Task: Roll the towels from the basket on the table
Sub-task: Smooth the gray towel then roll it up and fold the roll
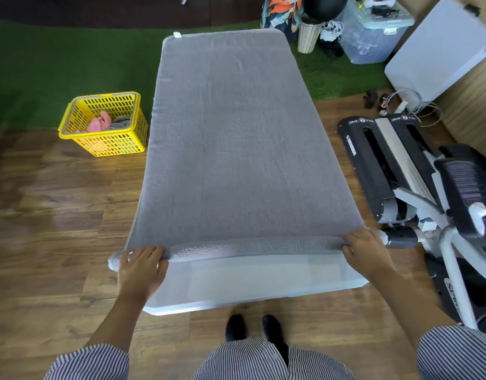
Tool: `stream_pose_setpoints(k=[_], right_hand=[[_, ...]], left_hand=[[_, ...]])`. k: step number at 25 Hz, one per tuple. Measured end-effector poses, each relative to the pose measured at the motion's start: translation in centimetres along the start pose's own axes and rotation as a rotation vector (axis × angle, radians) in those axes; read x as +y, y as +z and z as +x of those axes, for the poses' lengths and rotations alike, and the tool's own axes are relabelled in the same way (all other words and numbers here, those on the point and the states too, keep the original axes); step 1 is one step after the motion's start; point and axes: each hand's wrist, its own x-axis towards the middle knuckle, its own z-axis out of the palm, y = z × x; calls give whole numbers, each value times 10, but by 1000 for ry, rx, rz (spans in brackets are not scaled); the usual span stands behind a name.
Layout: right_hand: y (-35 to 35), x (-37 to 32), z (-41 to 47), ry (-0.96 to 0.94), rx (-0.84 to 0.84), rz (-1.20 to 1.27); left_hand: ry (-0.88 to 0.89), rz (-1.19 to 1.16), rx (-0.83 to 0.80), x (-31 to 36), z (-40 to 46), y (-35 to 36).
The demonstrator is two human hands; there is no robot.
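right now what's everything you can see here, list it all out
large grey terry towel: one, grey, spread over the table, near edge rolled up
white rectangular table: one, white, centre, bare strip showing nearest the person
yellow perforated plastic basket: one, yellow, on the floor left of the table
crumpled pink cloth: one, pink, inside the basket beside something grey
black and white exercise machine: one, on the floor at right
clear plastic storage box: one, far right
left hand: gripping the left end of the roll
right hand: gripping the right end
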Motion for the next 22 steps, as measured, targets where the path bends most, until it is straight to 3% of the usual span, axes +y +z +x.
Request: stream_pose_setpoints(k=[3,8,14,18,22], right_hand=[[2,-1,-3,-15,21,-64],[8,-8,-4,-80,233,-21],[14,-12,-3,-100,194,12],[4,-16,-2,-58,178,18],[8,-9,-8,-85,225,4]], left_hand=[[34,-10,37,-2,2,1],[130,-60,136,10,5,9],[165,-79,21,25,6,18],[191,-120,71,25,9,16],[342,-234,104,23,7,23]])
